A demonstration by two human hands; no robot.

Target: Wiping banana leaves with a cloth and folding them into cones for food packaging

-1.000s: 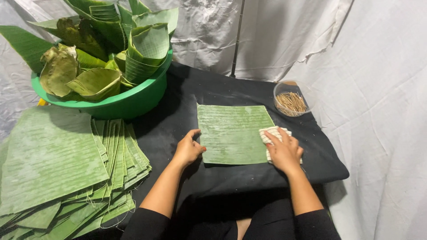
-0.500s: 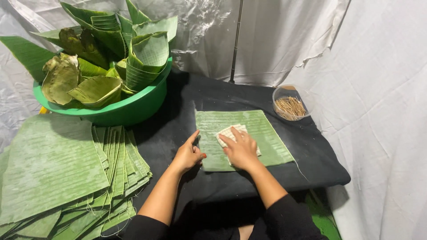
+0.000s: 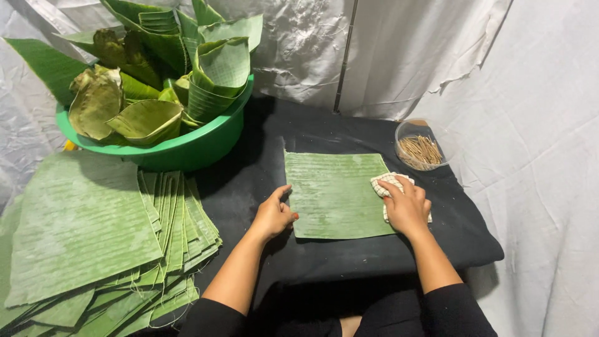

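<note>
In the head view, a flat rectangular green banana-leaf sheet (image 3: 337, 195) lay on the black cloth-covered table (image 3: 474, 243), near the middle and just in front of the person. The left hand (image 3: 273, 215) rested on the cloth at the sheet's near left edge, fingers loosely together and thumb touching the leaf, pinning it in place; it gripped nothing. The right hand (image 3: 407, 205) was pressed flat over a small checked cream cloth (image 3: 385, 185), fingers curled around it, at the sheet's right edge.

Half a second earlier that hand and cloth had been over the middle of the sheet; a full second earlier they had been at the right edge, as now. So the cloth had swept in to the centre and back out to the right, while the left hand had barely shifted. That reads as a wiping stroke just finished across the leaf's right half, judged from the positions alone.

To the far left stood a round green plastic basin (image 3: 187, 150) heaped with folded and rolled leaves. On the near left sat a fanned stack of cut green leaf sheets (image 3: 81, 231). At the far right, well apart from the sheet's corner, sat a small clear round bowl of thin wooden picks (image 3: 419, 148). Pale crinkled sheeting (image 3: 530, 93) hung behind and to the right.
</note>
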